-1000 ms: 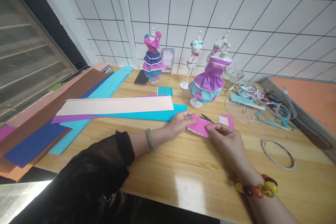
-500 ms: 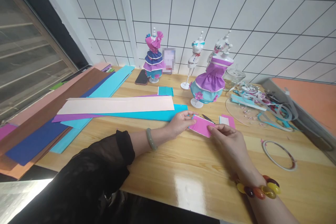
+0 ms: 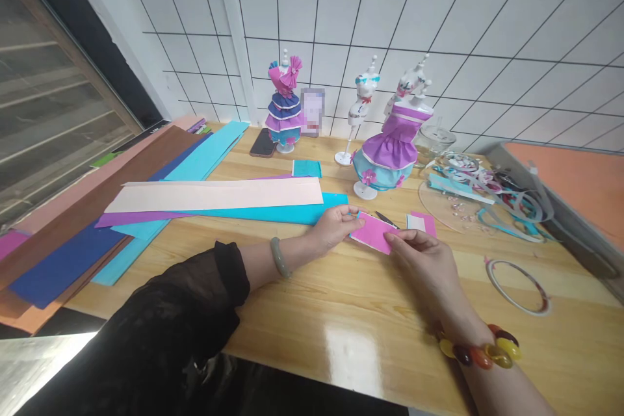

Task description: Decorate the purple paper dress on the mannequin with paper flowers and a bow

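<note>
A small rectangle of bright pink paper [image 3: 373, 234] with pale edges is stretched between both hands, low over the wooden table. My left hand [image 3: 336, 229] pinches its left end between thumb and fingers. At the right end, my right hand [image 3: 424, 257] grips it the same way. Behind the paper lies a dark pointed tool [image 3: 386, 218], perhaps scissors, partly hidden. Just beyond my right hand rests another pink and white piece of paper [image 3: 428, 223]. Long paper strips, the top one pale pink [image 3: 219, 195], lie to the left of my left hand.
Dress-form mannequins stand at the back, one in a layered dress [image 3: 285, 107], another in a purple and blue dress [image 3: 390, 149]. A phone [image 3: 264, 142] lies there. Ribbons and beads [image 3: 487, 192] clutter the right, near a white ring [image 3: 517, 304] and a grey-edged box [image 3: 541, 208].
Almost nothing differs. The view has shifted very slightly, while both hands keep the same hold on the pink paper.
</note>
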`<state>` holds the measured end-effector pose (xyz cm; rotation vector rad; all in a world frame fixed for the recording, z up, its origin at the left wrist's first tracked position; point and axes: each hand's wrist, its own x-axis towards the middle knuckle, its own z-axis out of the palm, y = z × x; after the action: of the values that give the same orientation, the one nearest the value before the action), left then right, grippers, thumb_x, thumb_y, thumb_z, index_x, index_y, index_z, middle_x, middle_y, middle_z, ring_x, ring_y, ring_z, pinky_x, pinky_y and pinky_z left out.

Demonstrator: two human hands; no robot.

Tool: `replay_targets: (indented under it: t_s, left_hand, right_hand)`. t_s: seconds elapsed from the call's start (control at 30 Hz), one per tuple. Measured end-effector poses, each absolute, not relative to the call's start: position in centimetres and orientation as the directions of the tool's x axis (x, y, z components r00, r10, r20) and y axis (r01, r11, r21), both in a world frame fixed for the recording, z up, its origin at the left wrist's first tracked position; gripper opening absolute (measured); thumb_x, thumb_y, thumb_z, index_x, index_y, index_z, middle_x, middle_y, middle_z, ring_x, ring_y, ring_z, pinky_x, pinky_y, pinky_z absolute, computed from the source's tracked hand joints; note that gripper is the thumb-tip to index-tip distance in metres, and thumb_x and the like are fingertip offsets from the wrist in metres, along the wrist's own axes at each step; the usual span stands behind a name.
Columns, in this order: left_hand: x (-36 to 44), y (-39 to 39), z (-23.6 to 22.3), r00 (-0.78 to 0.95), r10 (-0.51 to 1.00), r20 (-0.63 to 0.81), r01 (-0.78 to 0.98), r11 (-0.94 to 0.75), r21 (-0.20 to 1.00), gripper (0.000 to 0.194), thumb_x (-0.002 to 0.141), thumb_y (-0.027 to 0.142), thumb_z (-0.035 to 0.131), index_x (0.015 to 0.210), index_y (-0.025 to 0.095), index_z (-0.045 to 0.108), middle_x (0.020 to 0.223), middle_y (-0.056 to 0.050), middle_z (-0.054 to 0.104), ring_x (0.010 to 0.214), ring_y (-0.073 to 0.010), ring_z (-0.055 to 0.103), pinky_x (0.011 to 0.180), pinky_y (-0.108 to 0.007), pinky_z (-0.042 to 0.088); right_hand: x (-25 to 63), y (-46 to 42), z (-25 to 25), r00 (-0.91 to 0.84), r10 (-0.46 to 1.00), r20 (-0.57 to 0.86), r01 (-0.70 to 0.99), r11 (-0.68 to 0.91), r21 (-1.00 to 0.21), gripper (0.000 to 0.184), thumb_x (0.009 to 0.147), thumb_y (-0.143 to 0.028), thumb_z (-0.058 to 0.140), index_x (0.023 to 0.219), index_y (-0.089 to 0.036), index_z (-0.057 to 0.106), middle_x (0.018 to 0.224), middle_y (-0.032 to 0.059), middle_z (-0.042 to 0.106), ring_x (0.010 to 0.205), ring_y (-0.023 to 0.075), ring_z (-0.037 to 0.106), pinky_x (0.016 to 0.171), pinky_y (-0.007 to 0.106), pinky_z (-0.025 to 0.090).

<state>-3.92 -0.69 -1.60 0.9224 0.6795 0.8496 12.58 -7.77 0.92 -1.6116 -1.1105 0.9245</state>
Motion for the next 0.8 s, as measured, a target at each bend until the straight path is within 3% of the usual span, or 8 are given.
replay_targets:
  t_s: [0.3, 0.53, 0.67, 0.8]
  left_hand:
    - [-4.1, -0.8, -1.5, 0.497, 0.861, -0.111, -0.241, 0.259, 0.935, 0.046, 0.066, 0.035, 0.07, 0.105, 0.014, 0.057, 0.077, -0.003, 0.063, 0.066, -0.01, 0.056, 0.063, -0.023, 0.04]
    - [-4.2, -1.2, -0.5, 0.49, 0.868, -0.081, -0.224, 0.215, 0.951, 0.045, 0.066, 0.036, 0.07, 0.104, 0.013, 0.058, 0.072, -0.002, 0.061, 0.062, -0.0087, 0.052, 0.061, -0.022, 0.038]
    - [-4.3, -1.4, -0.2, 0.492, 0.869, -0.063, -0.21, 0.189, 0.959, 0.045, 0.069, 0.036, 0.067, 0.106, 0.013, 0.057, 0.069, -0.002, 0.06, 0.061, -0.0088, 0.051, 0.059, -0.021, 0.036]
    - [-4.5, -1.4, -0.3, 0.504, 0.863, -0.028, -0.172, 0.132, 0.976, 0.048, 0.071, 0.038, 0.065, 0.112, 0.014, 0.056, 0.068, -0.001, 0.058, 0.059, -0.008, 0.048, 0.055, -0.02, 0.033]
  right_hand:
    - [12.6, -7.7, 0.9, 0.337, 0.935, -0.112, 0.191, -0.184, -0.964, 0.027, 0.062, -0.042, 0.074, 0.069, -0.019, 0.062, 0.063, 0.0023, 0.063, 0.049, 0.0113, 0.051, 0.042, 0.023, 0.036]
    - [13.0, -6.9, 0.1, 0.301, 0.951, -0.063, 0.055, -0.083, -0.995, 0.033, 0.057, -0.036, 0.079, 0.076, -0.02, 0.057, 0.065, -0.0011, 0.059, 0.057, 0.0114, 0.054, 0.05, 0.023, 0.042]
    - [13.1, -6.8, 0.1, 0.274, 0.96, -0.066, -0.042, -0.057, -0.998, 0.045, 0.054, -0.033, 0.081, 0.091, -0.022, 0.058, 0.068, -0.0033, 0.059, 0.058, 0.0097, 0.055, 0.054, 0.022, 0.044]
    - [13.1, -7.0, 0.3, 0.249, 0.967, -0.061, 0.012, -0.066, -0.998, 0.056, 0.057, -0.036, 0.079, 0.108, -0.022, 0.058, 0.07, -0.0025, 0.059, 0.059, 0.0106, 0.055, 0.052, 0.023, 0.042]
